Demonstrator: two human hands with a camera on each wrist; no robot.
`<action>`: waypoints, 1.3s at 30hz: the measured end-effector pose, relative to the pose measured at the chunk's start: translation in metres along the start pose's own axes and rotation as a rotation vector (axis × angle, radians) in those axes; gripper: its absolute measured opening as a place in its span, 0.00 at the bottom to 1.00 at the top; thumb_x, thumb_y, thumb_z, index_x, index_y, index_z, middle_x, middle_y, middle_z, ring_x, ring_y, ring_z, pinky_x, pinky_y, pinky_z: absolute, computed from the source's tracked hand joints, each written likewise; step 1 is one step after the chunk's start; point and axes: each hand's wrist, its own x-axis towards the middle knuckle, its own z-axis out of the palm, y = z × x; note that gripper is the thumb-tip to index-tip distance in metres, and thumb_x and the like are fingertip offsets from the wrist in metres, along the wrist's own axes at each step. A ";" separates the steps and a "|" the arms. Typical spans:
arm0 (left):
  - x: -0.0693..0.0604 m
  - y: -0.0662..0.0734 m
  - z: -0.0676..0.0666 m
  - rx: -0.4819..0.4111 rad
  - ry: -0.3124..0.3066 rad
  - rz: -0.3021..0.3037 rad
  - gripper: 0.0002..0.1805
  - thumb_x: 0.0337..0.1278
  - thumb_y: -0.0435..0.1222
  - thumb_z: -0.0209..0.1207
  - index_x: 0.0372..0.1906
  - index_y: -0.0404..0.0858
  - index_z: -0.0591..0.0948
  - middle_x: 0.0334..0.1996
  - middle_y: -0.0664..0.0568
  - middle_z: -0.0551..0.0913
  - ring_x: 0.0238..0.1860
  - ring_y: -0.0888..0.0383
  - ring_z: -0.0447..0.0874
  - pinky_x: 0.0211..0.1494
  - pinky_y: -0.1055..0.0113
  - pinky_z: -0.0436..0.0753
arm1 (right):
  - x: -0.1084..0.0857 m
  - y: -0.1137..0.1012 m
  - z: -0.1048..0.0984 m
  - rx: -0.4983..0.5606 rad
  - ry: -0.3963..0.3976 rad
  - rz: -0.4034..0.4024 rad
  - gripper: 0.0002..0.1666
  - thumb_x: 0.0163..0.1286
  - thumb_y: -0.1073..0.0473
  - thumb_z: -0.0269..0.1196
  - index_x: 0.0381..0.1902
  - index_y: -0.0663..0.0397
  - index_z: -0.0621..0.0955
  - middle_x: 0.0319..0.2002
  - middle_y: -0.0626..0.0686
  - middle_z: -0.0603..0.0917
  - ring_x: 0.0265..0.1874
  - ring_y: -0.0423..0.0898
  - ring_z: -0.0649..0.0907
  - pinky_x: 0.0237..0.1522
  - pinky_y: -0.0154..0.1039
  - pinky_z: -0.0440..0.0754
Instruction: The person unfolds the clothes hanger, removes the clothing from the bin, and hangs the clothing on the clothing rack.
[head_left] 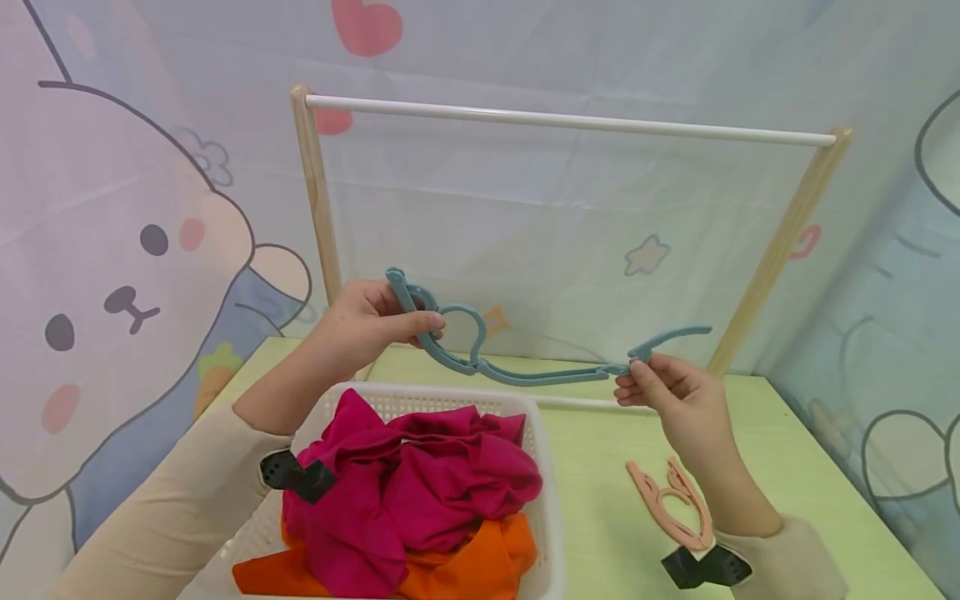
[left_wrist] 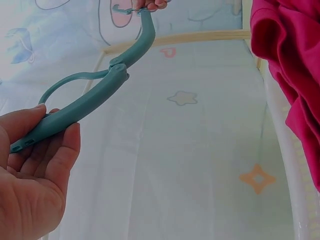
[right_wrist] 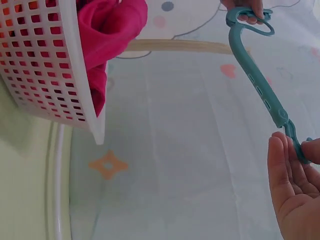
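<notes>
A blue-green folding clothes hanger (head_left: pixel 536 380) is partly unfolded and held in the air between both hands. My left hand (head_left: pixel 363 321) grips its left part, thumb on top and fingers behind. The right hand (head_left: pixel 678 396) pinches the slim piece at the other end, where a curved part sticks up to the right. From the left wrist, the hanger (left_wrist: pixel 95 97) runs away from the left fingers, with a thin loop along one side. The right wrist view shows slots along the hanger's arm (right_wrist: pixel 257 80) and the right thumb and fingers on its end piece.
A white perforated basket (head_left: pixel 551 508) holds magenta cloth (head_left: pixel 427 475) and orange cloth (head_left: pixel 487 562). On the green table (head_left: pixel 600 517) lies a folded peach hanger (head_left: pixel 671 508), near the right forearm. Behind stands a wooden rack (head_left: pixel 787 237) with a white rod (head_left: pixel 562 122).
</notes>
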 end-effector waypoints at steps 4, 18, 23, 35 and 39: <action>0.000 0.000 0.000 0.014 0.018 0.006 0.09 0.59 0.29 0.62 0.37 0.23 0.82 0.26 0.54 0.86 0.31 0.60 0.85 0.43 0.64 0.84 | -0.002 0.003 0.006 0.101 0.028 0.029 0.08 0.71 0.67 0.57 0.34 0.56 0.82 0.28 0.48 0.88 0.26 0.42 0.88 0.36 0.36 0.85; 0.002 -0.006 0.003 -0.027 0.046 0.018 0.08 0.58 0.28 0.63 0.36 0.24 0.82 0.24 0.56 0.86 0.30 0.60 0.86 0.42 0.64 0.84 | -0.009 0.010 0.023 0.425 0.120 0.161 0.09 0.74 0.64 0.54 0.30 0.58 0.75 0.29 0.50 0.85 0.31 0.41 0.86 0.40 0.33 0.84; 0.002 -0.007 0.002 -0.012 0.040 -0.008 0.08 0.58 0.29 0.63 0.36 0.24 0.82 0.24 0.54 0.86 0.30 0.60 0.85 0.42 0.64 0.84 | -0.010 0.014 0.023 0.450 0.094 0.198 0.11 0.74 0.64 0.53 0.31 0.56 0.79 0.29 0.50 0.85 0.31 0.41 0.86 0.40 0.32 0.84; 0.003 -0.003 -0.001 -0.016 -0.012 -0.024 0.09 0.59 0.28 0.62 0.36 0.22 0.81 0.26 0.53 0.86 0.31 0.60 0.86 0.43 0.62 0.84 | -0.009 0.014 0.012 0.388 -0.008 0.264 0.09 0.75 0.62 0.53 0.36 0.54 0.80 0.33 0.49 0.86 0.36 0.41 0.86 0.44 0.34 0.83; 0.005 -0.001 -0.002 -0.010 -0.001 -0.010 0.09 0.58 0.28 0.62 0.36 0.23 0.82 0.25 0.54 0.86 0.31 0.60 0.86 0.44 0.63 0.84 | -0.007 0.008 0.010 0.334 -0.040 0.316 0.07 0.75 0.61 0.54 0.39 0.54 0.79 0.33 0.49 0.85 0.36 0.42 0.86 0.45 0.35 0.83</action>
